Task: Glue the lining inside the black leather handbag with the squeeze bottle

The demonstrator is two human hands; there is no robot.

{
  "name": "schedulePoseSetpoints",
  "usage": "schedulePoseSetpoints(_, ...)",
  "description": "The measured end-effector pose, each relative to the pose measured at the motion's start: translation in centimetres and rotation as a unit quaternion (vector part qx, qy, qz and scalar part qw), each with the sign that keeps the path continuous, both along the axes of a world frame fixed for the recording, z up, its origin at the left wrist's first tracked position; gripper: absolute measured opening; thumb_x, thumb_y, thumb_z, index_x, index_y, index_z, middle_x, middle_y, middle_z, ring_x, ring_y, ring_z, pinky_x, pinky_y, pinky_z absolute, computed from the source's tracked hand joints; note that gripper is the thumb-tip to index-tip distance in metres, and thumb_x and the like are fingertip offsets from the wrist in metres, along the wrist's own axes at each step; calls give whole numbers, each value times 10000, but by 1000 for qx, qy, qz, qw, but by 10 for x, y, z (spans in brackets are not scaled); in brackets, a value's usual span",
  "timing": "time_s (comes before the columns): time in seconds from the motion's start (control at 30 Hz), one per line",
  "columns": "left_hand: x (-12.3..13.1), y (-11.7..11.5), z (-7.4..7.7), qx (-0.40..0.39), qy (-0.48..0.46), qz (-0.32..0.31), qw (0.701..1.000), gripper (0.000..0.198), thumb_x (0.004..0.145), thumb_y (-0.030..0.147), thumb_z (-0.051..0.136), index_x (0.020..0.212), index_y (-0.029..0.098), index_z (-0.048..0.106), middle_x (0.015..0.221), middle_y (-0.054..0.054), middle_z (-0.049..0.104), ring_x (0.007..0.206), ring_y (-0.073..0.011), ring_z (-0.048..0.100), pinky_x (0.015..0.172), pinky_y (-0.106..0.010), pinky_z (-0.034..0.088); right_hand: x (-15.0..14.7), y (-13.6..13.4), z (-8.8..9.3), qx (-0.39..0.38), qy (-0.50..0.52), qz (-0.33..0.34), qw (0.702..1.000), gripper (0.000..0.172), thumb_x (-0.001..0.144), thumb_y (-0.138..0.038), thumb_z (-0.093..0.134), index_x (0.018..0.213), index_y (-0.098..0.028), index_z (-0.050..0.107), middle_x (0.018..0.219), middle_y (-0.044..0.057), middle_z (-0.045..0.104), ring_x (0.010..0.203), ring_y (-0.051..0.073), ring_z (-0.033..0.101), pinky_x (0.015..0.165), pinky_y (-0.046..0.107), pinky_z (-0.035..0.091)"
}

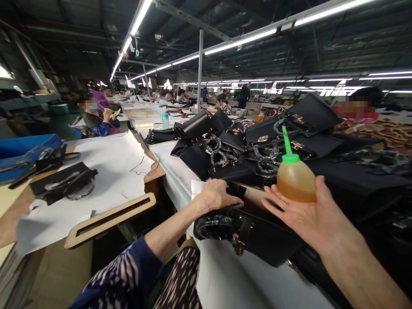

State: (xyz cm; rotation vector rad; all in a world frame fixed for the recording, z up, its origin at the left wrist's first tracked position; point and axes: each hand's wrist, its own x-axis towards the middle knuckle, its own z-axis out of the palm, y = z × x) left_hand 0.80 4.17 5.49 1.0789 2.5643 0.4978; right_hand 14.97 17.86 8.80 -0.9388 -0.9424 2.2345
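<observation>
A black handbag (267, 238) with gold hardware and a film-wrapped handle lies in front of me, its top gaping over a beige lining. My left hand (219, 195) grips the bag's far left edge, thumb along the rim; its fingertips are partly hidden. Over the bag's right side, my right hand (305, 214) holds a squeeze bottle (296, 180) against the palm, with the fingers stretched out beneath it. The bottle is translucent, with amber liquid low inside and a green pointed nozzle tilted to the left. Something white (196, 188) sits beside my left wrist.
Behind the bag, a heap of black handbags (228, 141) covers the table. A wooden frame with a slot (111, 221) juts out at left, near a paper-covered table (109, 161) bearing bag parts. A blue bin (25, 150) stands far left. Co-workers sit left and right.
</observation>
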Motion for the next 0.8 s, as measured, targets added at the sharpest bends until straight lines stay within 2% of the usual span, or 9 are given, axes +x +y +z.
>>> schedulePoseSetpoints(0.1, -5, 11, 4, -31, -24, -17, 999, 601, 602, 672, 678, 878, 139, 696, 967, -158, 709, 942, -331, 659, 801, -374, 530, 2, -4, 0, 5, -5, 4, 1000, 581, 918, -570, 372, 1165, -83, 570, 985, 247, 607, 1043, 378, 606, 767, 545, 539)
schedulePoseSetpoints(0.23, -8, 21, 1, -43, -24, 9, 999, 607, 599, 638, 705, 922, 124, 710, 976, -161, 708, 935, -317, 662, 795, -358, 536, 4, -6, 0, 8, 4, 21, 1000, 532, 934, -537, 366, 1149, -97, 573, 960, 221, 610, 1052, 370, 602, 791, 564, 521)
schedulePoseSetpoints(0.33, -9, 24, -9, -11, -31, 33, 999, 507, 627, 558, 696, 908, 136, 717, 944, -142, 711, 914, -313, 664, 776, -359, 536, 6, -8, 0, 9, 2, 20, 1000, 537, 932, -540, 372, 1139, -88, 574, 955, 225, 610, 1037, 372, 609, 795, 571, 515)
schedulePoseSetpoints(0.43, -12, 24, -25, 54, -57, 37, 996, 309, 668, 334, 648, 912, 157, 719, 893, -100, 710, 873, -277, 666, 758, -338, 531, 8, -13, 2, 2, -2, 23, 1000, 533, 937, -532, 374, 1133, -79, 576, 949, 222, 617, 1024, 364, 617, 800, 565, 512)
schedulePoseSetpoints(0.53, -17, 24, -41, 97, -78, 18, 992, 344, 667, 128, 554, 976, 146, 702, 878, -68, 705, 851, -212, 661, 744, -260, 515, 8, -23, 6, -15, -16, 23, 1000, 562, 946, -528, 360, 1150, -47, 567, 976, 252, 621, 1017, 360, 622, 790, 539, 520)
schedulePoseSetpoints(0.63, -22, 29, -52, 122, -93, -11, 988, 447, 646, 37, 486, 1044, 119, 671, 865, -59, 703, 827, -179, 655, 729, -217, 501, 7, -35, 10, -16, -24, 27, 999, 580, 943, -538, 361, 1185, -50, 561, 1021, 274, 618, 1019, 365, 621, 785, 531, 523)
schedulePoseSetpoints(0.7, -24, 35, -54, 138, -94, -34, 985, 466, 644, 20, 469, 1056, 114, 665, 927, -71, 703, 880, -188, 647, 779, -226, 494, 7, -40, 12, -12, -25, 38, 999, 575, 939, -538, 375, 1200, -61, 561, 1010, 266, 621, 1032, 369, 613, 806, 541, 513)
schedulePoseSetpoints(0.8, -26, 44, -50, 154, -83, -69, 982, 444, 660, 19, 462, 1043, 111, 669, 1025, -100, 686, 985, -226, 619, 878, -285, 472, 10, -42, 14, -16, -24, 46, 999, 558, 927, -545, 413, 1200, -85, 571, 991, 239, 631, 1065, 358, 599, 842, 538, 501)
